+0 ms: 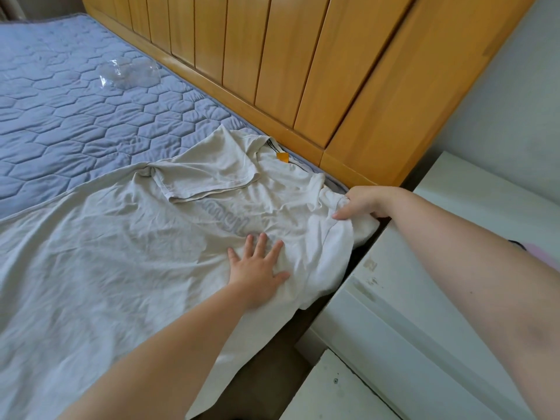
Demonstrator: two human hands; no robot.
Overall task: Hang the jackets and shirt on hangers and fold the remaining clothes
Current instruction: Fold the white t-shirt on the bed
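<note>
The pale T-shirt [121, 253] lies spread across the bed [75, 101], its collar beyond my fingertips. My left hand [257, 268] rests flat on the chest, fingers [262, 242] straight and spread. I judge this pins the cloth so it cannot slide. My right hand [360, 204], off to the right of those fingers, is curled round the bunched sleeve [348, 237], which hangs over the bed's edge beside the white cabinet [454, 237]. I judge I grip it there to draw it inward for a fold. The other sleeve [206, 180] lies folded across the chest.
</note>
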